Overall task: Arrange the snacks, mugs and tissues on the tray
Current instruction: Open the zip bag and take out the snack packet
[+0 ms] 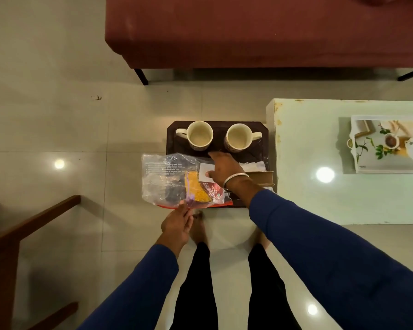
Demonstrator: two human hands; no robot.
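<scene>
A dark brown tray point(218, 126) lies low in front of me. Two cream mugs stand at its far end, one on the left point(199, 135) with its handle pointing left and one on the right point(238, 137) with its handle pointing right. A clear plastic bag of snack packets point(171, 179), yellow and red inside, lies over the tray's near left part and hangs past its edge. My left hand point(178, 226) pinches the bag's near edge. My right hand point(222, 169) rests on the bag just in front of the mugs, fingers spread. White tissues point(254, 166) lie right of that hand.
A pale table point(320, 198) stands right of the tray and carries a white printed tray point(389, 144). A maroon sofa point(248, 32) spans the far side. Wooden furniture point(22, 234) is at the left. My bare feet stand on the glossy tiled floor below the tray.
</scene>
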